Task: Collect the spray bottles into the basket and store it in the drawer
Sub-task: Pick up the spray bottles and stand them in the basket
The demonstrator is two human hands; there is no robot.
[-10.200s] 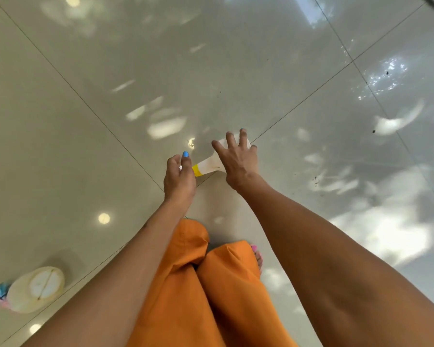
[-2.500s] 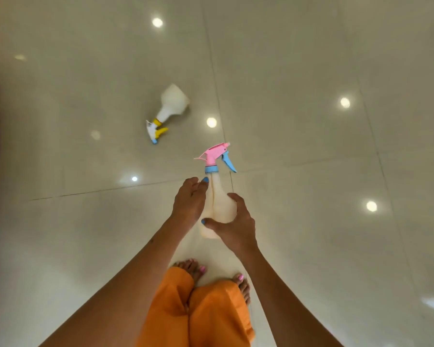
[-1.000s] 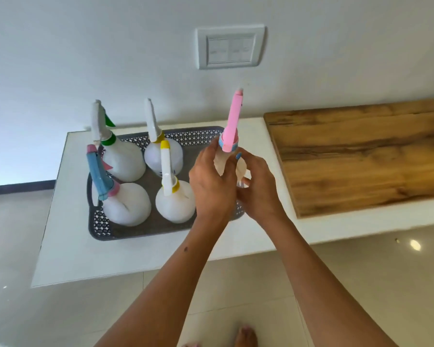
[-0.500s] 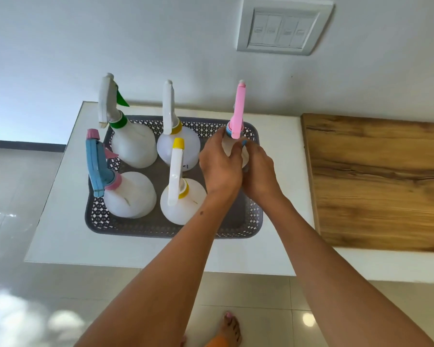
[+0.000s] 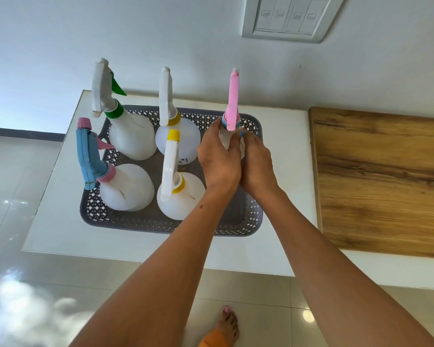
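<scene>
A grey perforated basket (image 5: 246, 221) sits on a white counter (image 5: 58, 221). Several white spray bottles stand upright in it: a green-collared one (image 5: 128, 136), a blue-and-pink-headed one (image 5: 125, 186), and two yellow-collared ones (image 5: 183, 139) (image 5: 183, 196). My left hand (image 5: 218, 161) and my right hand (image 5: 256, 164) together grip the body of a pink-headed spray bottle (image 5: 232, 103), held upright in the basket's far right corner. Its body is mostly hidden by my hands, and I cannot see whether its base touches the basket floor.
A wooden board (image 5: 381, 181) covers the counter to the right of the basket. A white wall with a switch panel (image 5: 288, 17) rises behind. Glossy floor tiles (image 5: 23, 296) and my foot (image 5: 228, 324) lie below the counter's front edge.
Over the earlier frames I picked the pink-headed bottle off the floor and carried it to the basket. In the last half second my hands moved it slightly lower into the far right corner.
</scene>
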